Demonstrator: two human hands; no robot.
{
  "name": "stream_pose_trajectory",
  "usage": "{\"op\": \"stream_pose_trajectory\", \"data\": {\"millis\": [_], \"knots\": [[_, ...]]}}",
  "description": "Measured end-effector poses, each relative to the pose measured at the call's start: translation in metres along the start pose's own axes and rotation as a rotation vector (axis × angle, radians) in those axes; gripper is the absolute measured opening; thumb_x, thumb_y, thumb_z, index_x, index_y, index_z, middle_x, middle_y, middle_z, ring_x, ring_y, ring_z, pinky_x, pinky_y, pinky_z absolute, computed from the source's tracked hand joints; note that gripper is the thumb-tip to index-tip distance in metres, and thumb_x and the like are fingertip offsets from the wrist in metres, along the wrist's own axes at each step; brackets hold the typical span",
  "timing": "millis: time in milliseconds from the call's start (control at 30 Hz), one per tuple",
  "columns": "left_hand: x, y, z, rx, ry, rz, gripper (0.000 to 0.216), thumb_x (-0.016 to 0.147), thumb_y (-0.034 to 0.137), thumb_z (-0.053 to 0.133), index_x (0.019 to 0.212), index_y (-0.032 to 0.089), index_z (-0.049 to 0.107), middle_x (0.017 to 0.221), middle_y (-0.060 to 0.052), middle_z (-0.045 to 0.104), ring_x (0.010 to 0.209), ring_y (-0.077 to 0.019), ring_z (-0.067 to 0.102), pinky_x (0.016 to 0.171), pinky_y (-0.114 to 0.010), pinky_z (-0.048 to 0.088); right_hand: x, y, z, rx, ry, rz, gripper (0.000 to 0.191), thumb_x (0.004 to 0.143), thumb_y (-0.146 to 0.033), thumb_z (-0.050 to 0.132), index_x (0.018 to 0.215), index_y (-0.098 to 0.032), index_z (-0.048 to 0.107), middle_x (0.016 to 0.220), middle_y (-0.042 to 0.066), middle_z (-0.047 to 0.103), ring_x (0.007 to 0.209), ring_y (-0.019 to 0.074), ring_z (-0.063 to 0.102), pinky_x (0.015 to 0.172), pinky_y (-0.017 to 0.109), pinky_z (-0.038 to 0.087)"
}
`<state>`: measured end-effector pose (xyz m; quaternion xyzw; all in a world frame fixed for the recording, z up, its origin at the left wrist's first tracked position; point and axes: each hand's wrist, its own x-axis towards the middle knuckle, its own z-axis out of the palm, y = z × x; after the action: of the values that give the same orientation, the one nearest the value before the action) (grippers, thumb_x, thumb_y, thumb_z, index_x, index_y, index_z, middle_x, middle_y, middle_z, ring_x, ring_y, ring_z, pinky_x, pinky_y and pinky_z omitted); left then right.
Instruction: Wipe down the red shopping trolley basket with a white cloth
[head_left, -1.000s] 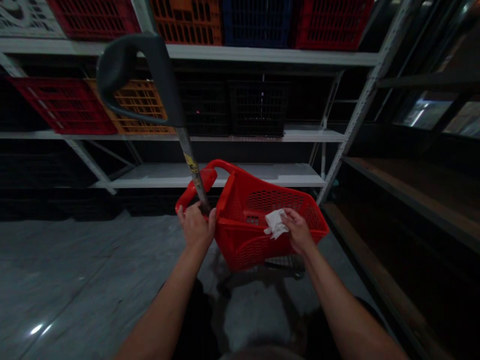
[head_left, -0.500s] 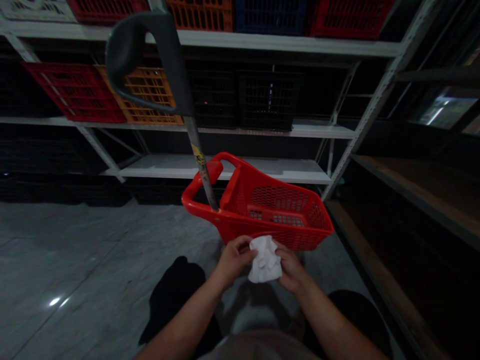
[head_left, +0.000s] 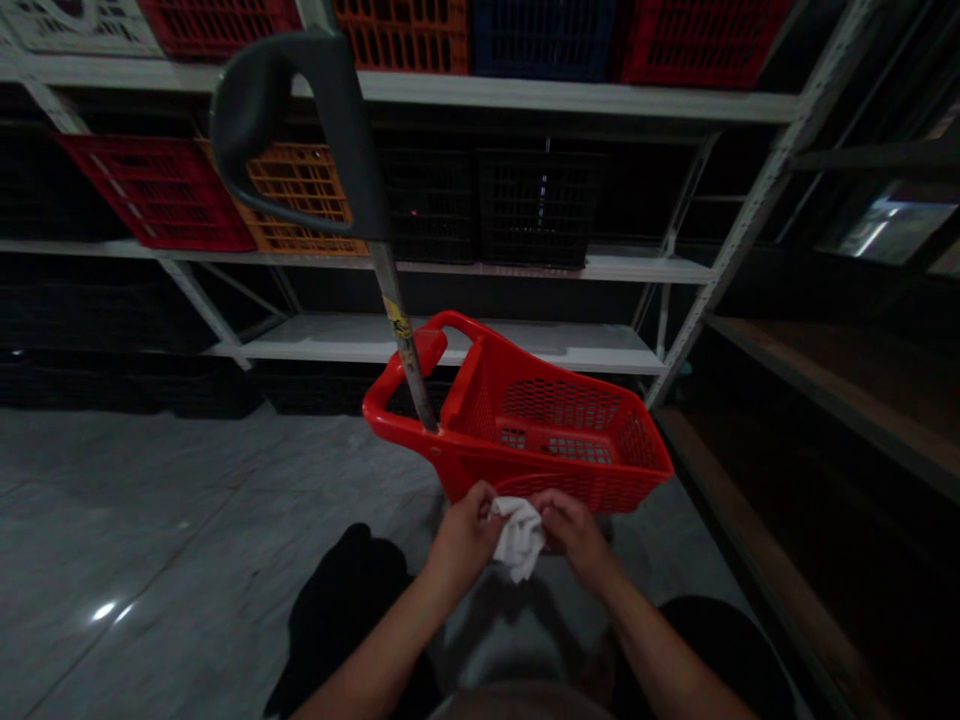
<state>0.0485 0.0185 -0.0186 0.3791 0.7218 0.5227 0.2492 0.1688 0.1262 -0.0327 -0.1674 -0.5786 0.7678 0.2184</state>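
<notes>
A crumpled white tissue or small cloth [head_left: 519, 540] hangs between my two hands, low in the middle of the head view. My left hand [head_left: 469, 535] pinches its upper left part with closed fingers. On the other side, my right hand [head_left: 574, 535] has its curled fingers on the upper right edge. Just beyond both hands stands a red plastic shopping basket cart [head_left: 555, 470] with meshed walls. From its left end rises a metal pole with a dark grey loop handle [head_left: 364, 150], leaning to the left.
Behind the cart, a white metal rack [head_left: 465, 265] carries a red crate [head_left: 157, 190], an orange crate [head_left: 300, 195] and black crates [head_left: 536, 210]. More coloured crates fill the upper shelf. Wooden shelving [head_left: 840, 385] runs along the right. Grey tiled floor [head_left: 180, 520] lies at left.
The tissue was spread out flatter and is now bunched and hanging lower. Both hands have moved slightly, drawing its upper edge together. The cart stays where it was.
</notes>
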Motion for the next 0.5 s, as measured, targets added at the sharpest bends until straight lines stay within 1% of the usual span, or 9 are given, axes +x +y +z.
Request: {"op": "stream_pose_trajectory", "data": {"millis": [100,167,233,267,300,367,400,433,500], "knots": [[0.000,0.008,-0.008,0.271,-0.001,0.138,0.007,0.070,0.017,0.047,0.075,0.022,0.045,0.059,0.006,0.051,0.056,-0.0099,0.050,0.055,-0.022,0.036,0.002,-0.009,0.009,-0.285,-0.003,-0.125,0.027,0.063,-0.024,0.070,0.086,-0.020,0.057,0.074,-0.003,0.060,0.066,0.0114,0.054,0.060,0.020,0.041],[0.000,0.016,-0.018,0.326,-0.093,0.218,0.011,0.071,0.016,0.047,0.080,0.022,0.046,0.065,0.005,0.055,0.060,-0.0103,0.053,0.058,-0.022,0.038,0.007,-0.018,0.010,-0.387,-0.066,-0.168,0.021,0.067,-0.019,0.064,0.088,-0.020,0.059,0.080,-0.001,0.063,0.073,0.0132,0.056,0.066,0.022,0.043],[0.003,0.025,-0.035,0.361,-0.076,0.302,0.009,0.074,0.019,0.048,0.082,0.022,0.048,0.072,0.004,0.059,0.066,-0.0114,0.056,0.062,-0.023,0.041,0.019,-0.031,0.007,-0.462,-0.065,-0.229,0.014,0.070,-0.017,0.057,0.084,-0.018,0.062,0.080,0.001,0.063,0.074,0.0144,0.057,0.067,0.023,0.043],[0.006,0.029,-0.045,0.387,0.026,0.353,0.008,0.075,0.022,0.049,0.082,0.022,0.049,0.075,0.002,0.060,0.070,-0.0124,0.057,0.066,-0.024,0.043,0.028,-0.039,0.004,-0.508,0.000,-0.290,0.014,0.071,-0.016,0.055,0.082,-0.018,0.063,0.080,0.001,0.063,0.074,0.0149,0.057,0.068,0.024,0.044],[0.010,0.032,-0.056,0.414,0.195,0.412,0.008,0.076,0.025,0.050,0.083,0.022,0.049,0.079,0.000,0.060,0.075,-0.0137,0.057,0.070,-0.026,0.044,0.037,-0.047,0.002,-0.563,0.095,-0.369,0.016,0.072,-0.015,0.054,0.084,-0.018,0.064,0.081,0.002,0.063,0.077,0.0155,0.057,0.070,0.025,0.044],[0.024,0.037,-0.078,0.470,0.622,0.516,0.015,0.077,0.030,0.051,0.088,0.021,0.050,0.091,-0.004,0.060,0.088,-0.0171,0.056,0.081,-0.032,0.043,0.058,-0.058,0.003,-0.697,0.275,-0.541,0.021,0.073,-0.012,0.051,0.089,-0.018,0.065,0.086,0.003,0.062,0.083,0.0163,0.057,0.077,0.027,0.044],[0.032,0.038,-0.088,0.516,0.793,0.534,0.021,0.076,0.033,0.052,0.093,0.020,0.050,0.097,-0.007,0.059,0.094,-0.0191,0.055,0.085,-0.034,0.041,0.068,-0.060,0.007,-0.768,0.297,-0.603,0.024,0.074,-0.011,0.050,0.091,-0.018,0.065,0.089,0.004,0.061,0.086,0.0165,0.056,0.080,0.028,0.043],[0.042,0.038,-0.096,0.587,0.885,0.539,0.029,0.075,0.036,0.053,0.097,0.018,0.050,0.101,-0.009,0.058,0.098,-0.0212,0.053,0.087,-0.036,0.039,0.076,-0.059,0.012,-0.829,0.277,-0.639,0.026,0.074,-0.010,0.050,0.092,-0.018,0.066,0.091,0.006,0.061,0.088,0.0167,0.056,0.082,0.028,0.043],[0.060,0.036,-0.106,0.790,0.864,0.507,0.038,0.075,0.044,0.051,0.098,0.015,0.054,0.099,-0.012,0.060,0.097,-0.0246,0.053,0.091,-0.041,0.035,0.087,-0.047,0.025,-0.900,0.201,-0.644,0.024,0.074,-0.011,0.053,0.092,-0.016,0.067,0.096,0.008,0.061,0.090,0.0172,0.056,0.084,0.029,0.043]]}}
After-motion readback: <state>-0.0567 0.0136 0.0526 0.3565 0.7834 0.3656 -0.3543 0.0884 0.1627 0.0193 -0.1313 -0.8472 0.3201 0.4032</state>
